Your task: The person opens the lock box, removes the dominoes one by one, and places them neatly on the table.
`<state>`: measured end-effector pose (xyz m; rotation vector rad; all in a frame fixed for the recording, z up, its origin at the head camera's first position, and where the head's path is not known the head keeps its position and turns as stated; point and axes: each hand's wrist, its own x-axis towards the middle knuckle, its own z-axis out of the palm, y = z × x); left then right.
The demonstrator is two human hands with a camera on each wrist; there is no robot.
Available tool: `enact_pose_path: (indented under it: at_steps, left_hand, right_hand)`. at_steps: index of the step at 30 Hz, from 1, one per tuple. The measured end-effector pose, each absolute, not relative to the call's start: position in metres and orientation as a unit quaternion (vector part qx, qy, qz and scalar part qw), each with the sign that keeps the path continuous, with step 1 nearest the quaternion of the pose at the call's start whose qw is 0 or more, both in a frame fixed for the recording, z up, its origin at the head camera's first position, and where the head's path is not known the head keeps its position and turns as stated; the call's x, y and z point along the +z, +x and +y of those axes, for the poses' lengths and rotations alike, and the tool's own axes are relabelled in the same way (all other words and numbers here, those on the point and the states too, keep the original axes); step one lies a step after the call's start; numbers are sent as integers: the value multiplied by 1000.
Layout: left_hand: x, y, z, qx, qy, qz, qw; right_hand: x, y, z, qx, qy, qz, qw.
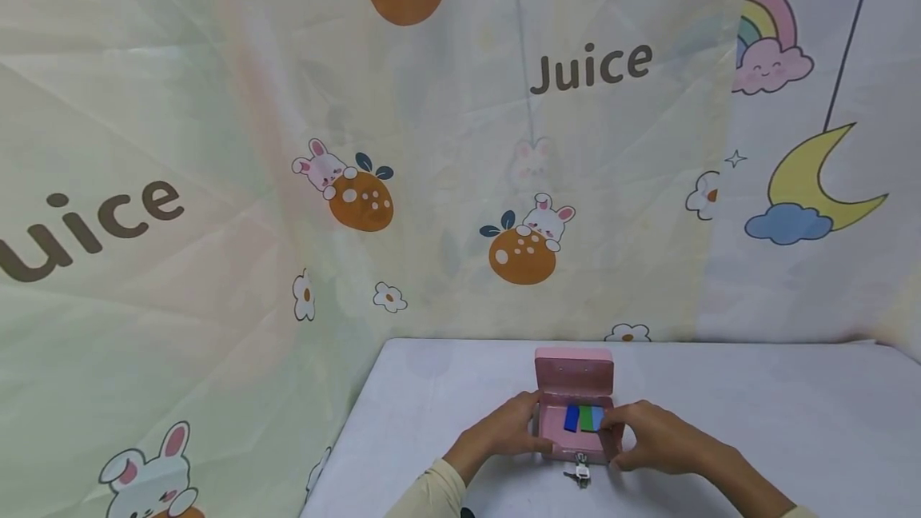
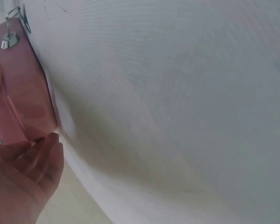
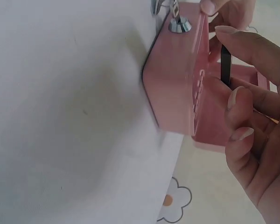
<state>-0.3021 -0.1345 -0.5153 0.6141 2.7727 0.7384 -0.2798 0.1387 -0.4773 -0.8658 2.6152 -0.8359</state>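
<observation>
A pink metal cash box [image 1: 576,458] stands on the table with its lid [image 1: 574,372] raised. Inside lie a dark blue tile [image 1: 572,418], a green tile [image 1: 586,419] and a light blue tile [image 1: 597,419]. My left hand [image 1: 509,426] grips the box's left side, thumb near the front corner and fingers towards the back. At the box's right side, my right hand [image 1: 658,436] pinches a thin dark flat piece [image 3: 225,66] between thumb and fingers. The piece stands edge-on in the right wrist view, so its face is hidden.
A key ring with keys [image 1: 580,476] hangs from the lock [image 3: 179,25] on the box's front. White cloth covers the table [image 1: 446,374]. Behind it hangs a printed curtain [image 1: 446,262] with bunnies and oranges, close past the table's back edge.
</observation>
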Motion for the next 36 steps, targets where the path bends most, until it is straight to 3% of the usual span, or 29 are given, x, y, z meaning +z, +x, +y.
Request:
enact_pose_path:
  at_steps: [11,26,36]
  left_hand:
    - [-513,-300,-135,268,207,934,115]
    - [-514,-300,-134,267,201,936,110]
    - [-514,-299,-133,270,194,936,114]
  right_hand:
    - [-477,-290,159,-306,-314,892,112]
    - [-494,-303,168,-288,-177,933,126]
    - [-512,-310,171,-267,-165,943,110]
